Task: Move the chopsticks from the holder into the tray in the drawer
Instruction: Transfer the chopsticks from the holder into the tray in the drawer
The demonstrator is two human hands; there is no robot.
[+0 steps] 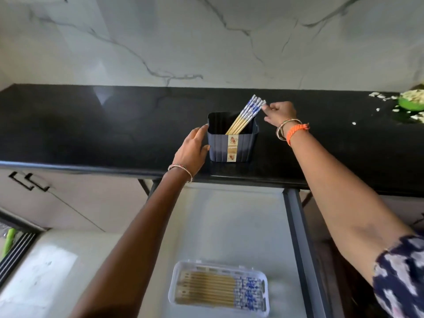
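A dark blue ribbed holder [243, 146] stands on the black counter, near its front edge. Several wooden chopsticks with blue-and-white tops [246, 113] lean to the right inside it. My right hand [278, 114] pinches the top ends of the rightmost chopsticks. My left hand [192, 149] rests against the holder's left wall, fingers spread around it. Below, in the open drawer, a clear plastic tray [183, 269] holds several chopsticks [220, 291] lying flat, their patterned ends to the right.
The drawer's pale floor [229, 226] lies between tray and counter, and its dark right rail [298, 237] runs toward me. A green bowl [411, 103] with scattered white bits sits at the counter's far right. Cabinet handles [29, 181] are at the left.
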